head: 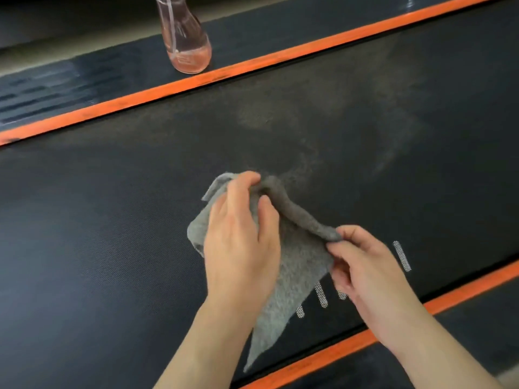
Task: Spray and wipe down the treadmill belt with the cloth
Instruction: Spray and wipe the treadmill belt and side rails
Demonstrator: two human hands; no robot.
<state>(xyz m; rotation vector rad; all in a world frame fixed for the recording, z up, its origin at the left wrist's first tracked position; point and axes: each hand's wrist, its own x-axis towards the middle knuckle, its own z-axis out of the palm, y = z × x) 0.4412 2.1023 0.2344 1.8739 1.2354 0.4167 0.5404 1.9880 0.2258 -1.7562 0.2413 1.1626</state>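
Fingers (243,182) of the left hand (241,248) curled round a bunched corner of the cloth (299,259); the right hand (370,268) pinched the opposite edge, stretching it just over the belt (112,220). Pale patches (266,116) beyond were perhaps dust or drying spray. Wiped bunched, the cloth might smear them. A wide stroke could tip the bottle (186,43) on the far rail (126,66).

- A pale beige floor (56,53) strip runs along the far side.
- Beyond it lies a dark band (56,18), its detail unclear.
- The far side rail (42,91), black and ribbed, shows a dull sheen, edged by an orange stripe (252,66).
- A small glare (410,1) glints top right.
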